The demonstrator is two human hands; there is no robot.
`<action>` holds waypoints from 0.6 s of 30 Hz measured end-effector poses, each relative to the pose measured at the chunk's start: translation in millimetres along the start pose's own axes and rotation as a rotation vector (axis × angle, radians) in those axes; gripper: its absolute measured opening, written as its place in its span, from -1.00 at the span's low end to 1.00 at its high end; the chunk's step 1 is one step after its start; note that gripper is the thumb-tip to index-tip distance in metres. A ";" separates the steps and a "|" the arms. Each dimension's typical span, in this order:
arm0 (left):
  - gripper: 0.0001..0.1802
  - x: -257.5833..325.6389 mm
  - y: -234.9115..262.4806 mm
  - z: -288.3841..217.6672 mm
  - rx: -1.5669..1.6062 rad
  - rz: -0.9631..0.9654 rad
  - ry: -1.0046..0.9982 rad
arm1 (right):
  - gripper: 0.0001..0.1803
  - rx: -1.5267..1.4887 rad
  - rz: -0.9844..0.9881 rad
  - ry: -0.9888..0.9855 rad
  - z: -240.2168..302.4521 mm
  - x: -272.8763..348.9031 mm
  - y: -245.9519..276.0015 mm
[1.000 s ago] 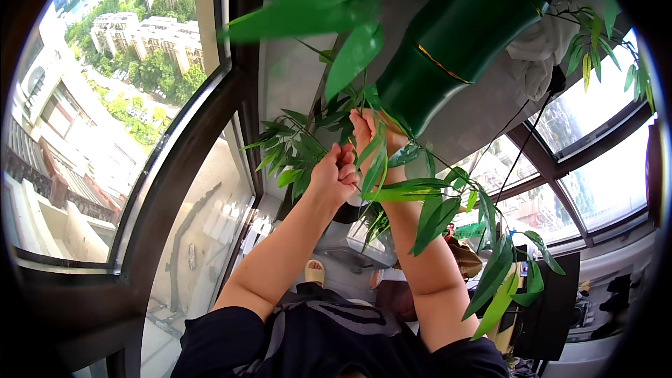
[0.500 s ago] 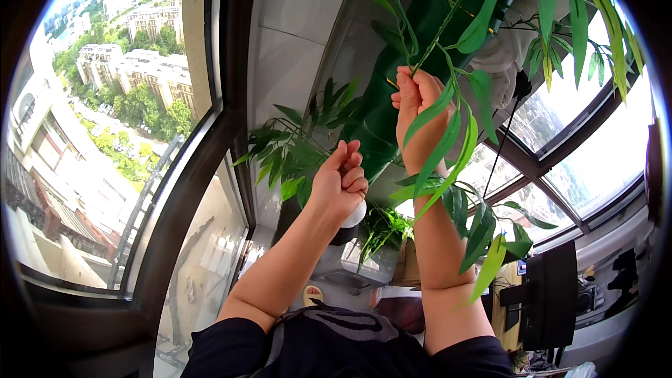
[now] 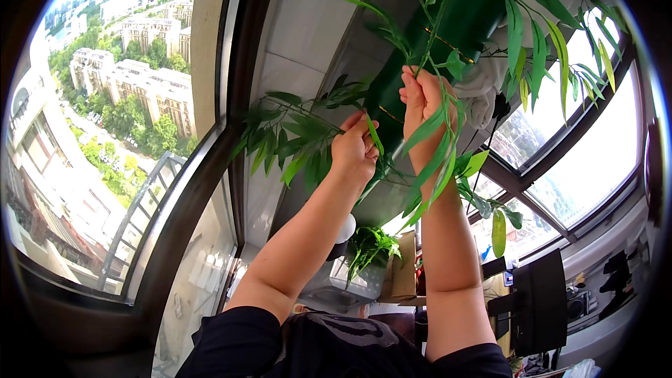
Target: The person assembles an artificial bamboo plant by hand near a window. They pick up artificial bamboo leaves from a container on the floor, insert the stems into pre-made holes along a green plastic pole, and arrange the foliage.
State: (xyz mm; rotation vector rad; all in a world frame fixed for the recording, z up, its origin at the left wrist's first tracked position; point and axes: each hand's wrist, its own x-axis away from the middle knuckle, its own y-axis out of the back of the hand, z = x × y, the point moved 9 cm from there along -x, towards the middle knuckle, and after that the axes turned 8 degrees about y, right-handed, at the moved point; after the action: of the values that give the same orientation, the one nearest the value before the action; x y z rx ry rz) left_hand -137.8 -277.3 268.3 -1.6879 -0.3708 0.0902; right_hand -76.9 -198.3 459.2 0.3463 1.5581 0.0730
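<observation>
A long artificial-looking leafy vine [image 3: 442,15] hangs from above, in front of a shiny green bamboo-like pole [image 3: 392,91] with thin gold rings. My right hand [image 3: 428,98] is raised against the pole, thumb and fingers pinched on the vine's stem. Long leaves droop over its wrist and forearm. Lower and to the left, my left hand [image 3: 355,148] is closed beside the pole, its fingers curled inward. A narrow leaf crosses its fingertips, and a leafy branch [image 3: 297,126] reaches it from the left. What lies between those fingers is hidden.
An open window [image 3: 126,133] with a dark frame [image 3: 210,168] stands at left, high above buildings. More windows [image 3: 595,140] are at right. Below are a green potted plant [image 3: 371,248], a cardboard box [image 3: 401,266] and a black monitor [image 3: 542,301]. White cloth [image 3: 483,91] hangs behind the pole.
My left hand has moved up and right to the pole and the left branch's end. The right hand keeps its pinch on the vine. The view has shifted slightly, and the hanging leaves have swung.
</observation>
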 end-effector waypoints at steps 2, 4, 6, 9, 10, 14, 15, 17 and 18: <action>-0.70 -6.5 -5.9 -0.3 -0.031 0.052 -0.033 | -0.80 0.048 0.032 0.032 3.4 0.5 -4.9; -0.72 -5.6 -22.2 -4.4 -0.115 0.119 -0.058 | -0.83 0.160 0.058 0.169 16.3 -1.2 -7.0; -0.76 -1.7 -34.2 -4.4 -0.200 0.147 -0.091 | -0.87 0.137 -0.039 0.143 14.8 2.5 -3.7; -0.84 6.2 -51.9 -8.1 -0.315 0.215 -0.171 | -0.88 0.187 -0.009 0.110 6.3 0.2 -4.3; -0.83 7.8 -52.7 -15.1 -0.414 0.163 -0.260 | -0.89 0.127 0.021 0.026 -6.4 -0.4 -8.4; -0.86 3.3 -55.8 -23.4 -0.588 0.111 -0.440 | -0.91 0.041 0.064 -0.194 -24.0 -0.9 -12.9; -0.86 5.9 -56.5 -24.6 -0.633 0.095 -0.469 | -0.90 0.041 0.089 -0.242 -30.5 1.7 -16.4; -0.85 4.3 -63.9 -22.5 -0.541 0.214 -0.513 | -0.91 0.098 0.071 -0.245 -39.5 6.1 -19.7; -0.84 -7.2 -59.0 -32.2 -0.697 0.207 -0.585 | -0.91 0.065 0.060 -0.141 -27.8 3.2 -27.9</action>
State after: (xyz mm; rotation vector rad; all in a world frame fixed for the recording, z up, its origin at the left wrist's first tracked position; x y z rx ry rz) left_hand -147.1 -303.7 329.8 -2.3763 -0.7178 0.6834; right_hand -109.0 -219.3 449.5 0.4410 1.4131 0.0439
